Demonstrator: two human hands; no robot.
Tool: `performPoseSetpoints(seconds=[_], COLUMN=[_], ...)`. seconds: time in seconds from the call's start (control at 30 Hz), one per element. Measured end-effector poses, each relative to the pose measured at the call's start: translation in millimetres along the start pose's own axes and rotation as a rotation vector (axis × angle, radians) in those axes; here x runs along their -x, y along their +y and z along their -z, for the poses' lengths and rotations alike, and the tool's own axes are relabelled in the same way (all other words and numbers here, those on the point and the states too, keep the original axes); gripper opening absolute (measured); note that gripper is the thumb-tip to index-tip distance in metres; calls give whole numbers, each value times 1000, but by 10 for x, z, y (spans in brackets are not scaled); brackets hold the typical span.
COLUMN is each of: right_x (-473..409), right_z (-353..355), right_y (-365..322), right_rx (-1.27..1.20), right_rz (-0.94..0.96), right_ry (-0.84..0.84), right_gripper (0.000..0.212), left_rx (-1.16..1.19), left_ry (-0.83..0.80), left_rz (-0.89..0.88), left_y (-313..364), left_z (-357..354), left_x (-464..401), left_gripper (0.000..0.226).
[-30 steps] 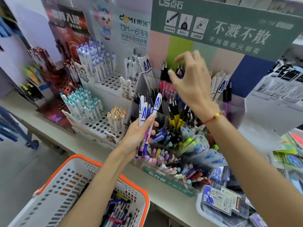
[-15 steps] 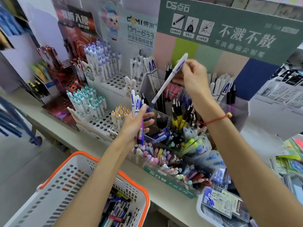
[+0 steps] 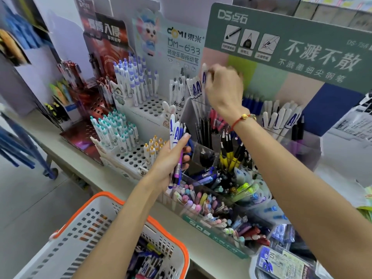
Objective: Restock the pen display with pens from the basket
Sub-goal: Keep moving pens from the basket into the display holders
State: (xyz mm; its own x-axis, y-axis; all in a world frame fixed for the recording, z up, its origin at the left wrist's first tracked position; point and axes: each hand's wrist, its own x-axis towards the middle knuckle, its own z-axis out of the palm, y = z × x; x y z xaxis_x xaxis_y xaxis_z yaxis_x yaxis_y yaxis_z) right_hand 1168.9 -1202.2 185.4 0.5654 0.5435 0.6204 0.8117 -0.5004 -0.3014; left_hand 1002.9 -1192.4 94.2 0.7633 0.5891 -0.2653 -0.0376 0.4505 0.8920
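My left hand (image 3: 171, 160) grips a small bunch of pens (image 3: 176, 141), white with blue marks plus a purple one, held upright in front of the clear pen display (image 3: 203, 152). My right hand (image 3: 223, 87) pinches a single white and blue pen (image 3: 204, 74) by its top, upright over the back left compartment where like pens (image 3: 194, 88) stand. The white basket with an orange rim (image 3: 96, 224) sits at the bottom left, with more pens (image 3: 147, 260) lying in it.
White peg-hole stands (image 3: 136, 156) with teal, yellow and purple pens fill the left of the shelf. A green sign board (image 3: 291, 45) rises behind the display. A tray of packaged refills (image 3: 281, 262) sits at the bottom right. The shelf edge (image 3: 84, 164) runs diagonally.
My right hand has carried the single pen left and turned it from slanted to upright over the back left compartment. My left hand keeps its bunch in nearly the same place.
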Motion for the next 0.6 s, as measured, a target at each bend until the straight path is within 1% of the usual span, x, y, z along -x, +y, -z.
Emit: performPoseSetpoints(seconds=[0.07, 0.1, 0.13, 0.17, 0.2, 0.23, 0.27, 0.3, 0.37, 0.4, 0.43, 0.47, 0.5, 0.6], right_x=[25, 27, 30, 42, 71, 118, 175, 232, 335, 370, 390, 402, 404, 422], right_z=[-18, -13, 6, 34, 84, 129, 182, 245, 347, 364, 367, 362, 342, 333], right_y=[28, 47, 59, 61, 40, -6, -66, -128, -219, -236, -240, -234, -227, -222], right_rx=[158, 228, 283, 320, 325, 288, 217, 147, 81, 104, 121, 109, 83, -24], right_rz=[-14, -15, 2, 29, 63, 104, 144, 157, 122, 102, 92, 76, 55, -12], right_ry=[-249, -335, -372, -358, -283, -176, -103, -134, -401, -509, -553, -562, -567, -662], right_gripper=[29, 26, 22, 21, 23, 26, 30, 37, 45, 43, 41, 39, 39, 36], left_rx=[0, -4, -12, -29, -61, -106, -157, -204, -252, -243, -220, -198, -190, -192], left_ry=[-27, -38, -48, -58, -67, -70, -67, -60, -38, -26, -20, -24, -31, -41], left_rz=[-11, -17, -23, -32, -45, -62, -80, -103, -155, -177, -190, -196, -202, -204], left_y=[15, 23, 29, 31, 38, 41, 44, 45, 47, 52, 60, 65, 73, 79], left_z=[-4, -4, -2, 0, -1, -4, -10, -18, -49, -70, -90, -114, -130, -166], left_x=[-24, -37, -52, -63, -76, -86, -96, -102, -112, -116, -121, -129, -136, -162], left_gripper=[29, 30, 30, 29, 28, 26, 24, 23, 24, 24, 23, 21, 18, 11])
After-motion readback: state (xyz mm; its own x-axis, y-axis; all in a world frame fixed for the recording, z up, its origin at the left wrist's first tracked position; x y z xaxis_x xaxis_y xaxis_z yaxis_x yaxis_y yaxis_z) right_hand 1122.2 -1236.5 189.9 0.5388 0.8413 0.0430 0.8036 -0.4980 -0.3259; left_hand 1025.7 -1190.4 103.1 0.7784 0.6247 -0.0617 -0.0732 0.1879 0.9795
